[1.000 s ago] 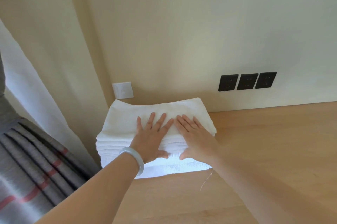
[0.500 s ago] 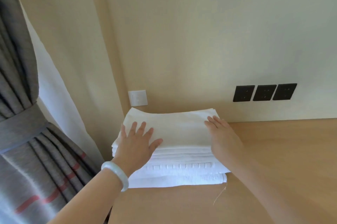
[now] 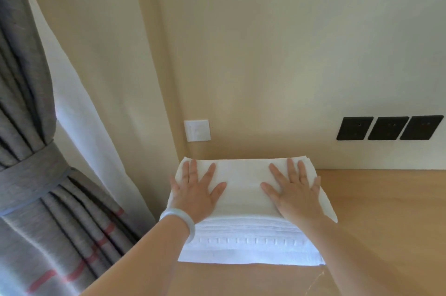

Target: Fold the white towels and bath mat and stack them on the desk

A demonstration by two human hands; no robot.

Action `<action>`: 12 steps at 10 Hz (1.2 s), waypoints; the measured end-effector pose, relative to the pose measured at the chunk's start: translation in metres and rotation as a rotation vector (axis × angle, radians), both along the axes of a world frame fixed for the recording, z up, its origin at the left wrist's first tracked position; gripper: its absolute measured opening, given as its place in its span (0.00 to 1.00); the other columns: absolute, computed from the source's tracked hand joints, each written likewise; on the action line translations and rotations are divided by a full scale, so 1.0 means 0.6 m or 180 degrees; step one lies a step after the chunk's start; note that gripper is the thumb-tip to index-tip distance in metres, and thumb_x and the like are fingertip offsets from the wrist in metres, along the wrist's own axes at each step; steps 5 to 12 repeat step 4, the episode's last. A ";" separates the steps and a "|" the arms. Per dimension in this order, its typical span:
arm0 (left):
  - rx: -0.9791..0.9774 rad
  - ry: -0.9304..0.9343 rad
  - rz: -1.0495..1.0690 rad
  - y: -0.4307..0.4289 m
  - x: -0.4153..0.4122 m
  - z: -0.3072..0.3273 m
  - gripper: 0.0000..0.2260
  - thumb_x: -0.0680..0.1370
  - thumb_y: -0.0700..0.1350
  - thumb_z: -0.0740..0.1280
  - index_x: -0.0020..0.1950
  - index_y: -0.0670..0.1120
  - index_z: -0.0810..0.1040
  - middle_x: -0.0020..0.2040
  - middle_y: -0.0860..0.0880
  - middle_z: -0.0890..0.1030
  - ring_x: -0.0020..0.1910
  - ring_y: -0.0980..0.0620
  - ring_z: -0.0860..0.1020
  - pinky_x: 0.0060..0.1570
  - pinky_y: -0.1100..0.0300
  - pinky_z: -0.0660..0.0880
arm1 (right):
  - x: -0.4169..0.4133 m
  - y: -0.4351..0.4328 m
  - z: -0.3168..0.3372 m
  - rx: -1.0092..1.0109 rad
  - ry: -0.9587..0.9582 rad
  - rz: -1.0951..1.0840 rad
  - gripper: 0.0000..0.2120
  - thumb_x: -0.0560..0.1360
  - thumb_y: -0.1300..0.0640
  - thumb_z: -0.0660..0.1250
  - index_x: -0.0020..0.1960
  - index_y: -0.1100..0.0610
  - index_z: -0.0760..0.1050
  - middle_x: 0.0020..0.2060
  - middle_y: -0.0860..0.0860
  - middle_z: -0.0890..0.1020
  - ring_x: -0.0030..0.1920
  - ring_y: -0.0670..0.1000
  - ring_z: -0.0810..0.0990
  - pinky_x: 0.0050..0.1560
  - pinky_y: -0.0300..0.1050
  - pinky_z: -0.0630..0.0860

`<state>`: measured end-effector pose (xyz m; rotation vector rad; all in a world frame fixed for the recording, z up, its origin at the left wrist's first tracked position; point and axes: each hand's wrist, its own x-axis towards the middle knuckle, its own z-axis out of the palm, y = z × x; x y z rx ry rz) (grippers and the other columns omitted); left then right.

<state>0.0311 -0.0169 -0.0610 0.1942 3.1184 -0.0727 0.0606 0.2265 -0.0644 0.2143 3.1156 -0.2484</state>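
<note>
On desk (image 3: 376, 211), towel stack (image 3: 246, 199) lies under spread fingers (image 3: 193, 170) of both hands.

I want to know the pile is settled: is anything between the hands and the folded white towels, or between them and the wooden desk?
Nothing visible. The left hand and right hand lie flat on the stack of folded white towels, which rests directly on the light wooden desk.

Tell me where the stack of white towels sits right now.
In the head view, the towel stack sits at the left end of the desk, below the white switch, under the left hand and right hand.
</note>
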 end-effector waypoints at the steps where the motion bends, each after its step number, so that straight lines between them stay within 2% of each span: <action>1: 0.0034 -0.0127 0.0035 -0.002 -0.006 -0.001 0.43 0.62 0.71 0.21 0.77 0.60 0.34 0.79 0.45 0.36 0.78 0.43 0.36 0.73 0.37 0.47 | -0.010 -0.005 -0.002 -0.0031 -0.0109 0.0027 0.32 0.76 0.30 0.40 0.77 0.37 0.39 0.77 0.49 0.36 0.76 0.54 0.32 0.73 0.67 0.38; 2: -0.0022 -0.0339 0.0105 0.005 -0.005 0.021 0.33 0.74 0.69 0.33 0.77 0.59 0.34 0.79 0.45 0.35 0.77 0.44 0.35 0.73 0.37 0.43 | -0.013 0.004 0.012 -0.0124 -0.0293 0.0067 0.31 0.77 0.31 0.42 0.77 0.38 0.40 0.77 0.49 0.35 0.76 0.54 0.32 0.72 0.67 0.38; 3: -0.0116 -0.0257 0.0117 0.012 0.009 0.036 0.30 0.79 0.66 0.38 0.78 0.57 0.37 0.80 0.46 0.39 0.78 0.44 0.38 0.73 0.36 0.43 | 0.009 0.015 0.033 -0.0204 -0.0332 0.0242 0.31 0.79 0.34 0.44 0.78 0.43 0.42 0.78 0.49 0.37 0.76 0.52 0.32 0.73 0.64 0.37; 4: 0.0100 -0.0340 0.0024 0.040 0.034 0.056 0.49 0.62 0.71 0.18 0.80 0.56 0.43 0.80 0.48 0.46 0.79 0.47 0.43 0.74 0.38 0.40 | 0.047 0.025 0.050 -0.0564 -0.0448 0.0318 0.51 0.63 0.23 0.27 0.79 0.48 0.43 0.78 0.52 0.41 0.77 0.52 0.36 0.76 0.56 0.39; 12: 0.0100 -0.0340 0.0024 0.040 0.034 0.056 0.49 0.62 0.71 0.18 0.80 0.56 0.43 0.80 0.48 0.46 0.79 0.47 0.43 0.74 0.38 0.40 | 0.047 0.025 0.050 -0.0564 -0.0448 0.0318 0.51 0.63 0.23 0.27 0.79 0.48 0.43 0.78 0.52 0.41 0.77 0.52 0.36 0.76 0.56 0.39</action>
